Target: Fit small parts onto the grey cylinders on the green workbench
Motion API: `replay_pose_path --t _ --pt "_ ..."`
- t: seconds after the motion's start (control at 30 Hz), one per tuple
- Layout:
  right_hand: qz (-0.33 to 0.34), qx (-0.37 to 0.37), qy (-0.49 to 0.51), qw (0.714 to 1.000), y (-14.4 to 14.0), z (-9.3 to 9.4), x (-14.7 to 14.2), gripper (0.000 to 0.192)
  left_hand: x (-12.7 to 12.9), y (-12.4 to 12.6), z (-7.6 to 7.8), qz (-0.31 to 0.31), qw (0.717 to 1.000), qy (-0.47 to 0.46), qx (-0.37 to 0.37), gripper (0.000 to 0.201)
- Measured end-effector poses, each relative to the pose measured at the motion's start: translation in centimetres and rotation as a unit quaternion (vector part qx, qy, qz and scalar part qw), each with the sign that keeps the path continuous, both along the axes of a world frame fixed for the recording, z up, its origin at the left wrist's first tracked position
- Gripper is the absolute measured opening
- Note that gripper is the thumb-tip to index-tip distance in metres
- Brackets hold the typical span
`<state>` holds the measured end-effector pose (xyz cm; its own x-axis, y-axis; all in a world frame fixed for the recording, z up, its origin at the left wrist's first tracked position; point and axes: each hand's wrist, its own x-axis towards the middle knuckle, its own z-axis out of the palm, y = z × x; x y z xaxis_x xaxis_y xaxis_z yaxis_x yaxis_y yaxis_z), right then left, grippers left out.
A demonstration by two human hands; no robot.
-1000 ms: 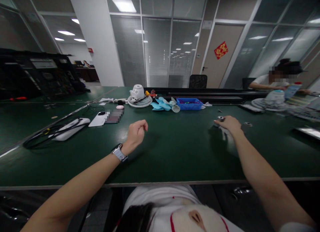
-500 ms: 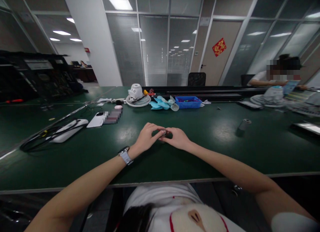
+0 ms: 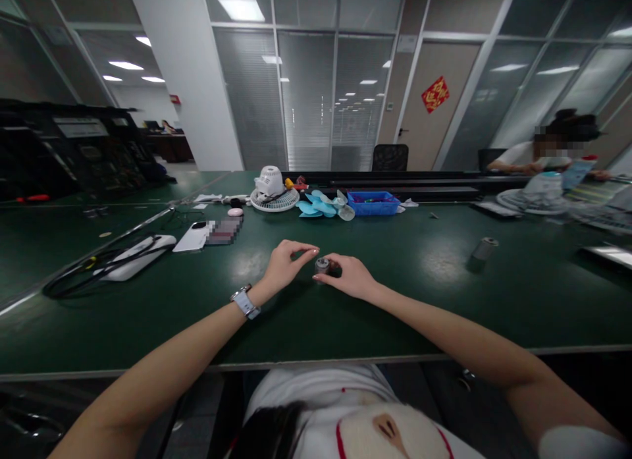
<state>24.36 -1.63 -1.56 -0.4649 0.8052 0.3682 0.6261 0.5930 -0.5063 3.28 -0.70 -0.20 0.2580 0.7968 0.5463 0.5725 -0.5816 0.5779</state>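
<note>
- The green table (image 3: 375, 314) is running wide to both sides, and its near edge is lying just in front of the person's body; a broad bare stretch is lying open around both hands.
- A second small cylinder (image 3: 484, 248) is sitting well apart to the right, and a white phone (image 3: 193, 236) and a white power strip (image 3: 133, 256) are lying well apart to the left.
- A fan guard (image 3: 274, 197), blue fan blades (image 3: 318, 207) and a blue tray (image 3: 373, 204) are standing along the far side, well clear of the hands.
- The right hand (image 3: 349, 276) is gripping a small metal cylinder (image 3: 322, 266) between thumb and fingers, just above the tabletop at the middle.
- The left hand (image 3: 284, 265) is hovering just beside the cylinder with thumb and forefinger pinched together; it is hard to tell whether they are pinching anything, or touching the cylinder.
- The cylinder's lower part is being hidden by the right fingers (image 3: 332, 276), so its full shape is hard to make out.
- Another person (image 3: 538, 157) is sitting at the far right, partly cut off by table clutter.
</note>
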Motion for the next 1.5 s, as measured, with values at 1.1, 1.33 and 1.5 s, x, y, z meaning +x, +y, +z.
replay_pose_path --t 1.1,1.33,1.5 --pt "-0.071 0.031 0.01 0.997 1.4 0.8 3.5 0.04 -1.5 1.5 -2.1 -0.064 0.987 0.143 -0.019 0.02" --pt "-0.372 0.069 -0.069 0.923 5.7 3.8 12.9 0.046 -1.7 1.2 -1.4 -0.019 0.994 0.107 0.002 0.022" --pt "-0.535 -0.012 -0.131 0.835 7.1 4.4 20.1 0.053 -1.8 0.7 -0.5 0.042 0.996 0.068 0.027 0.027"
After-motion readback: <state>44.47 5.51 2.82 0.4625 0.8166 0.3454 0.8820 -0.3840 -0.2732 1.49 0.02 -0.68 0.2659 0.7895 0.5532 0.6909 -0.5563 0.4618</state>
